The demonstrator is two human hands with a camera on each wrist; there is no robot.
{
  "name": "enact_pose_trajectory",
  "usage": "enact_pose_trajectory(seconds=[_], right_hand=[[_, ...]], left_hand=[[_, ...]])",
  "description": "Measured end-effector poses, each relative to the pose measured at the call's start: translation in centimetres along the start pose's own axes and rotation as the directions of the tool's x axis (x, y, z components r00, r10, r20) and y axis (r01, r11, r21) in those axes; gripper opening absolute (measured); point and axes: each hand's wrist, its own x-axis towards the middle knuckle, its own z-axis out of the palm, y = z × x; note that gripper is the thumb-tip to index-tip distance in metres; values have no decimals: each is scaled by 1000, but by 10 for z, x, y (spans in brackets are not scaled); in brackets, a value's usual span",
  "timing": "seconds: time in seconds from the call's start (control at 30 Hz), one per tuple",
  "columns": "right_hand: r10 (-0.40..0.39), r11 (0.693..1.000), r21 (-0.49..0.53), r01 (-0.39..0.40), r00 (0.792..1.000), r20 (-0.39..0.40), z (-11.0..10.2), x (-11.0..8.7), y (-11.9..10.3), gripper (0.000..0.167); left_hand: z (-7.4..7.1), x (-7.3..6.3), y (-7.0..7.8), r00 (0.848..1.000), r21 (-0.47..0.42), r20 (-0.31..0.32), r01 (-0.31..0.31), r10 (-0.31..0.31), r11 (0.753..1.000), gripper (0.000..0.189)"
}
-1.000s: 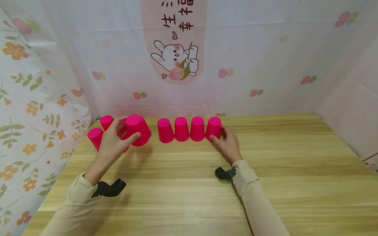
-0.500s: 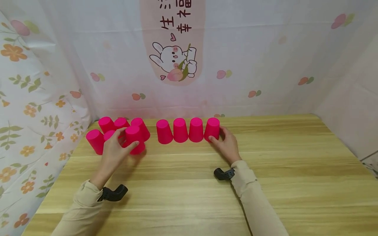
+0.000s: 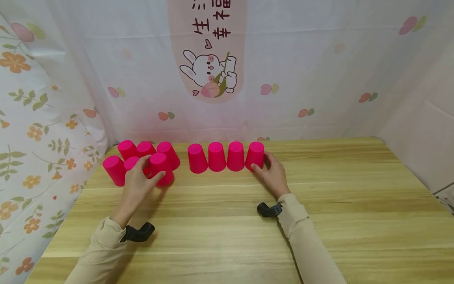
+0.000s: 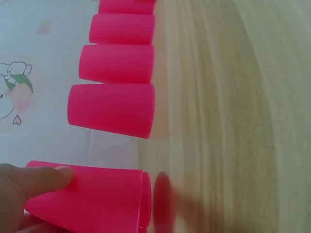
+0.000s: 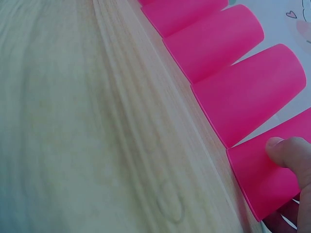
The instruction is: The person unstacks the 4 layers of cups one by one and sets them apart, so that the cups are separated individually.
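Note:
My left hand (image 3: 137, 182) grips a bright pink upside-down cup (image 3: 161, 167), thumb on its near side. In the left wrist view that held cup (image 4: 102, 196) has its rim close over the table, and a second rim edge shows right behind it. Several matching pink cups (image 3: 114, 170) stand around it at the left, partly hidden by the hand. My right hand (image 3: 274, 173) grips the rightmost cup (image 3: 255, 153) of an upside-down row, thumb in front and fingers around the far side. The right wrist view shows this cup (image 5: 265, 170) touching its neighbour (image 5: 250, 94) at the rim.
The row's other cups, such as the leftmost one (image 3: 197, 158), stand between my hands near the back of the wooden table (image 3: 220, 228). A white printed cloth (image 3: 301, 71) hangs behind, and a floral cloth (image 3: 39, 157) runs along the left side.
My left hand has brought its cup down towards the table, in front of the left group, then shifted only slightly. The right hand stays at the row's end cup.

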Motion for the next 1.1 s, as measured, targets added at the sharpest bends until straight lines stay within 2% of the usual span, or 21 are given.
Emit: enact_pose_trajectory(seconds=[0.43,0.73,1.1], right_hand=[[-24,999,36,24,1000,-8,0,0,1,62],[3,999,42,-3,1000,-6,1,-1,0,59],[1,999,35,-1,1000,-2,2,-1,2,61]], left_hand=[[6,-4,-5,1000,27,-7,-20,20,999,54],[7,-6,-6,1000,36,14,4,-4,999,61],[8,-7,-8,999,28,-12,-31,31,999,65]])
